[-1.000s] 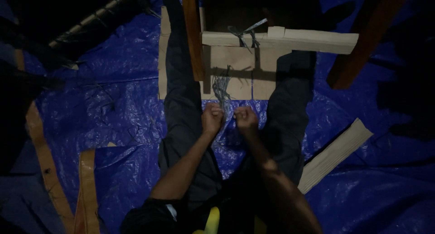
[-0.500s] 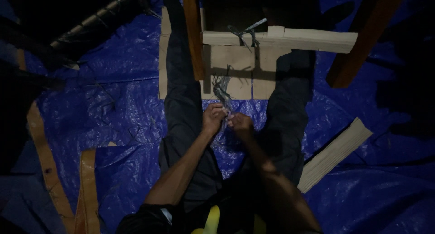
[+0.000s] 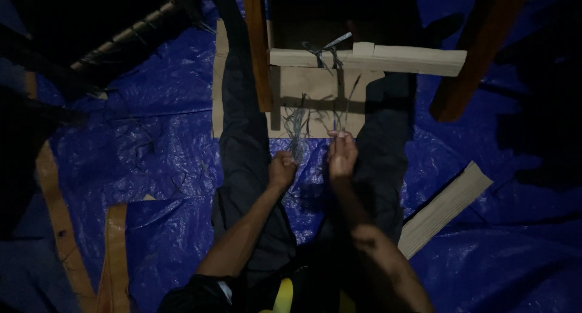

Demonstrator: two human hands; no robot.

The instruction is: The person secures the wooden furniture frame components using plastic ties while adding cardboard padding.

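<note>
I sit on a blue tarp [image 3: 145, 143] with both legs in dark trousers stretched forward. My left hand [image 3: 282, 168] is closed around a bundle of thin grey fibre strands [image 3: 297, 126] that rise toward a pale wooden bar [image 3: 388, 58]. My right hand [image 3: 342, 154] pinches a thinner strand [image 3: 347, 100] of the same fibre that also runs up to the bar. A knot of grey fibre [image 3: 321, 51] is tied around the bar. Beneath the bar lies a flat cardboard sheet [image 3: 315, 88].
A reddish wooden leg [image 3: 257, 46] stands left of the bar and another [image 3: 476, 52] to the right. A pale wooden plank [image 3: 445, 207] lies on the tarp at right. Brown wooden strips [image 3: 60, 228] lie at left. The upper corners are dark.
Both hands have moved forward toward the cardboard and slightly apart, drawing the fibre strands with them. The right hand has risen higher than the left.
</note>
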